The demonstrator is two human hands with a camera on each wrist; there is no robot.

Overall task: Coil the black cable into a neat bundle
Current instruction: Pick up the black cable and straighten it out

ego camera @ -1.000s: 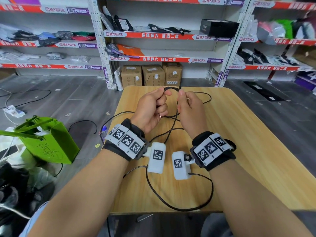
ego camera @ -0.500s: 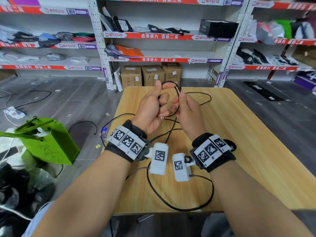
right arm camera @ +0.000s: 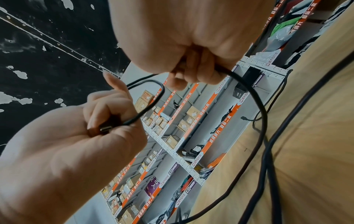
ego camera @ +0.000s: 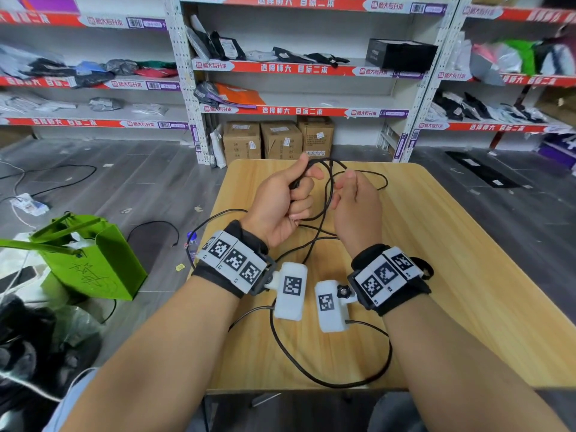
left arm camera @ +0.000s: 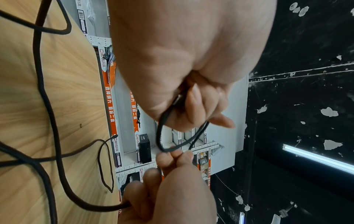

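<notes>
Black cable (ego camera: 325, 194) is up off the surface (ego camera: 467, 275) btwn our two hands, w/ a small loop at the top. Our left hand (ego camera: 280, 204) is fisted round it: fingers (ego camera: 300, 205) curled tight, thumb up, and the right wrist view shows the plug end (right arm camera: 106, 128) tucked in that fist. Our right hand (ego camera: 357, 207) sits just beside it, fingers (right arm camera: 184, 75) curled and clamped on another stretch of the same cable (right arm camera: 256, 97). In the left wrist view the loop (left arm camera: 162, 136) hangs from the left fist and meets the right fingertips (left arm camera: 180, 156). Rest of the cable trails down onto the surface, crossing itself in loose bends near the wrists, w/ one strand running off the left edge. Beyond the far edge: shelves (ego camera: 296, 70) w/ red strips, cardboard boxes (ego camera: 280, 140) on the floor. Green bag (ego camera: 90, 266) on the floor to our left.
</notes>
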